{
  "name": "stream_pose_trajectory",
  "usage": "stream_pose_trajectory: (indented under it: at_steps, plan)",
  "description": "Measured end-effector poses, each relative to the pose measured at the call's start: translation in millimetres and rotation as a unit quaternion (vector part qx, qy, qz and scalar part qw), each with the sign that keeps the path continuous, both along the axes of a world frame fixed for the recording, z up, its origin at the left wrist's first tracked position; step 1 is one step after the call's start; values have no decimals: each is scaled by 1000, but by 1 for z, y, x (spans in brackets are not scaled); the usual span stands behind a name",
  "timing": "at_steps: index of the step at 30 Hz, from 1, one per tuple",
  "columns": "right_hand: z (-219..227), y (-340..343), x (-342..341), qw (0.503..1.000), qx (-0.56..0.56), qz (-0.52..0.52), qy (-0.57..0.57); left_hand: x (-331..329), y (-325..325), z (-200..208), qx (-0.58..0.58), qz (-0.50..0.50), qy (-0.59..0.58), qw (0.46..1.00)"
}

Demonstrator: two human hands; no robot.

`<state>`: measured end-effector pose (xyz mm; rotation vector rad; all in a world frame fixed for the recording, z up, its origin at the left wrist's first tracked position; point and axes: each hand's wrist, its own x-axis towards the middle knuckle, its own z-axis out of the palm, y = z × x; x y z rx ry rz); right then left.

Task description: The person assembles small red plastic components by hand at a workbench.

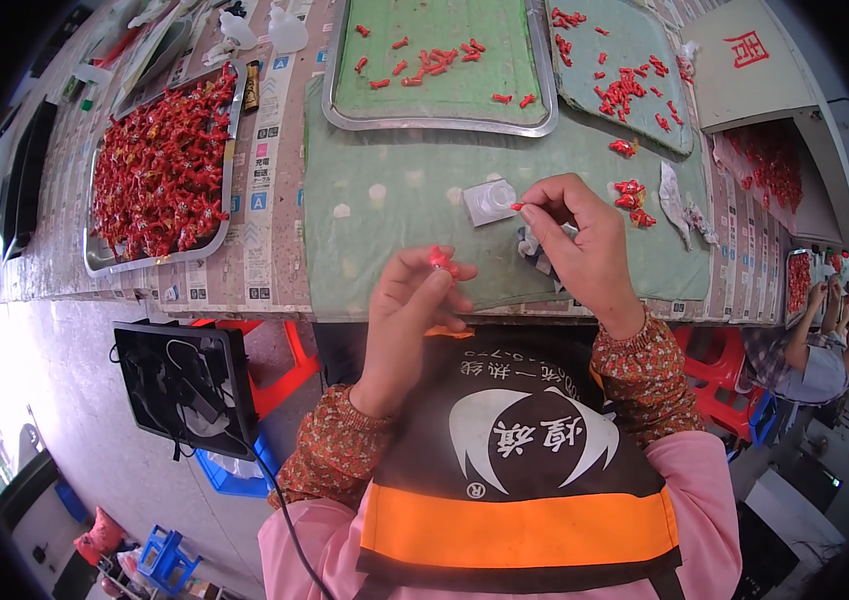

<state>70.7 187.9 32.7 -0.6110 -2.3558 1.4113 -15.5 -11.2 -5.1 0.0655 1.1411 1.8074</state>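
In my left hand (410,295) a small red plastic piece (442,261) is held between thumb and fingers, above the near edge of the green cloth. My right hand (575,235) pinches a tiny red part (518,207) between thumb and forefinger. That part is right beside a small square block with a clear round dish (490,201) on the cloth. Beneath my right hand lies a crumpled dark-and-white cloth (535,250), partly hidden by it. To the right of this hand are several red and yellow pieces (632,195).
A metal tray heaped with red pieces (160,170) stands at the left. Ahead are a green-lined metal tray (435,120) and a green mat (635,60) with scattered red parts. A white box (745,60) and a crumpled white tissue (680,205) are at the right. Another person (825,360) sits far right.
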Motion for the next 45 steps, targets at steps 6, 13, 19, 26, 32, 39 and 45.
stream_pose_trajectory:
  at_steps: [6, 13, 19, 26, 32, 39, 45]
  plan:
    - [-7, 2, -12, 980, 195, 9, 37, -1, 0, 0, 1, 4, 0, 1000]
    - [-4, 2, -17, 955, 296, 18, 35, -2, 1, -2, 10, -2, -1, 1000]
    - [-1, -2, -20, 944, 330, 24, 21, -2, 0, -3, 17, -2, -4, 1000]
    - [1, 1, -15, 963, 268, 14, 18, 0, 0, -3, 15, 3, -2, 1000]
    - [2, 11, 0, 989, -143, -33, -21, 2, 1, -1, 11, 16, -1, 1000]
    - [-6, 8, 16, 870, -491, -52, -6, 7, 5, -1, -7, 26, 31, 999]
    - [-3, -2, 24, 845, -533, -49, -6, 10, 12, 0, 4, 26, 66, 997]
